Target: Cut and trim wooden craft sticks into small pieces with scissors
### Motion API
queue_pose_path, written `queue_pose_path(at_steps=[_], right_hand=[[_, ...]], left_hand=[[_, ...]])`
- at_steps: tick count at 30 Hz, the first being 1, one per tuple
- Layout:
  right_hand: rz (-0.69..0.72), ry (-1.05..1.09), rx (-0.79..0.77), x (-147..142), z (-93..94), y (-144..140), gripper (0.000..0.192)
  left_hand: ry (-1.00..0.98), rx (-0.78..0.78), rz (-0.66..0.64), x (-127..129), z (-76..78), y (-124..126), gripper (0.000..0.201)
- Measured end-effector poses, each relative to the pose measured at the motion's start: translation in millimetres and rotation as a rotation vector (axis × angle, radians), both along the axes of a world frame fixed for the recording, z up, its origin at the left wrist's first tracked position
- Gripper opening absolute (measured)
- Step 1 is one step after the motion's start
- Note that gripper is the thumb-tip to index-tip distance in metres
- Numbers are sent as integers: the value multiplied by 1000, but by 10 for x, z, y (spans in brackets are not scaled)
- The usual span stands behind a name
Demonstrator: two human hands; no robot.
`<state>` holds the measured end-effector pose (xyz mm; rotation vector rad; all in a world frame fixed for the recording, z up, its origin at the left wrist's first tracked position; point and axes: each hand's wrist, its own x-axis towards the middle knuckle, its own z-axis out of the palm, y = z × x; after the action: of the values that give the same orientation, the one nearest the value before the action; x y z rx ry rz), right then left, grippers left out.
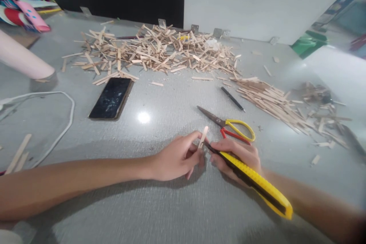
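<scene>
My left hand (175,158) pinches a short wooden craft stick (203,136) between thumb and fingers, holding it upright just above the grey table (160,206). My right hand (237,157) grips a yellow utility knife (257,183), its blade tip touching the stick's lower part. The knife's body runs back along my right forearm. Both hands meet near the table's front middle.
Yellow-and-red scissors (228,126) and a black pen (233,99) lie just beyond my hands. A dark phone (111,98) rests at left near a white cable (61,129). A large heap of sticks (160,51) fills the back; a neater bundle (268,101) lies right.
</scene>
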<state>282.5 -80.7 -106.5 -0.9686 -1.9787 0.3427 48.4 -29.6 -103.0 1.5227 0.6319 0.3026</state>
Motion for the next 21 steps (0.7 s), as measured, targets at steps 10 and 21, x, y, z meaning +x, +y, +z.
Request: queue_pose_path(at_steps=[10, 21], right_hand=[[-16, -13, 27, -59, -41, -43, 29], [-62, 15, 4, -190, 54, -73, 28]], left_hand=[[51, 265, 17, 22, 2, -36, 10], [59, 334, 27, 15, -66, -81, 12]])
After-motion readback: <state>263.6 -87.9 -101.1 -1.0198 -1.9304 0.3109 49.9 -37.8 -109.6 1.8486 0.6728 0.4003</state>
